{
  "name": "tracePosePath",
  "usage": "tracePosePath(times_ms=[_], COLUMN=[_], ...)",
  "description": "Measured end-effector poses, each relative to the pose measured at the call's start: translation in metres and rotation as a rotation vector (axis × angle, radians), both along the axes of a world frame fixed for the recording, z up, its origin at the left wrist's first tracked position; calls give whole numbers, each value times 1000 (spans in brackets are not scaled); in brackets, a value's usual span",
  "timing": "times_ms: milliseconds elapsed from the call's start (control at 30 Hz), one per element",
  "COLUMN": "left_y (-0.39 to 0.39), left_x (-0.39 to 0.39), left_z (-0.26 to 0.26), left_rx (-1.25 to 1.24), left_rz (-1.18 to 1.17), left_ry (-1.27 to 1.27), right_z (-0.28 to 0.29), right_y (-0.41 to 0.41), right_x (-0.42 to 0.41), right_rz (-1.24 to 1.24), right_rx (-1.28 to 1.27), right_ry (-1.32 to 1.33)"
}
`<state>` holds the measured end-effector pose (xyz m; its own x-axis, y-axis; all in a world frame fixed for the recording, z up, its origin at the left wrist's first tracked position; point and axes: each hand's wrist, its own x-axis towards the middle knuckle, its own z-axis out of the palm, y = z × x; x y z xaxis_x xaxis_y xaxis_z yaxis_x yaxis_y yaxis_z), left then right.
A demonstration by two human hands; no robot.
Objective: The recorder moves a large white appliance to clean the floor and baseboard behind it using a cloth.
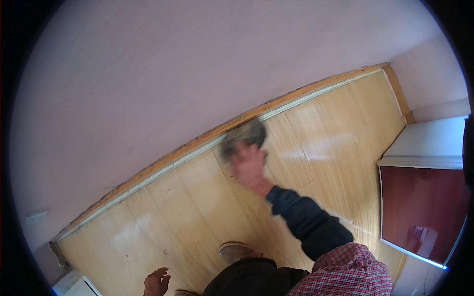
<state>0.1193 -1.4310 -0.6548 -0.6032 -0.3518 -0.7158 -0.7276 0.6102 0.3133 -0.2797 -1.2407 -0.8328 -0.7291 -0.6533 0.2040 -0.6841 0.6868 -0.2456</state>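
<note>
My right hand (pixel 250 167) presses on a dark, crumpled cloth (pixel 247 135), which looks like a rag. Both are blurred. The cloth lies against the foot of the wall, across the pale trim strip (pixel 200 151) and next to the brown wooden baseboard (pixel 177 152). My left hand (pixel 157 282) hangs over the floor at the bottom left, fingers loosely curled and apart, with nothing visible in it. Part of the left hand is cut off by the frame's lower edge.
Light wood laminate flooring (pixel 192 199) runs below a pink wall (pixel 185 74). At the right stands a white cabinet with a dark red glossy panel (pixel 418 199). A white object (pixel 76 285) sits at the lower left. My shoe (pixel 237 252) is on the floor.
</note>
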Motion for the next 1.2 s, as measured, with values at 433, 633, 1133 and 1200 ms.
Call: tracePosePath(times_ms=[433,633,1133,1200], left_y=[16,14,49,70], left_x=[50,71,244,266], left_z=[65,80,87,84], left_rx=[-133,-171,-200,-176], left_rz=[128,165,692,769], left_ry=[-29,-151,-287,-317], right_z=[24,55,1,-3], right_y=[-96,63,-154,-209], right_x=[210,48,157,198], right_rz=[820,184,555,685], right_rx=[-434,-552,11,60], right_ry=[-1334,-1309,-60,-117])
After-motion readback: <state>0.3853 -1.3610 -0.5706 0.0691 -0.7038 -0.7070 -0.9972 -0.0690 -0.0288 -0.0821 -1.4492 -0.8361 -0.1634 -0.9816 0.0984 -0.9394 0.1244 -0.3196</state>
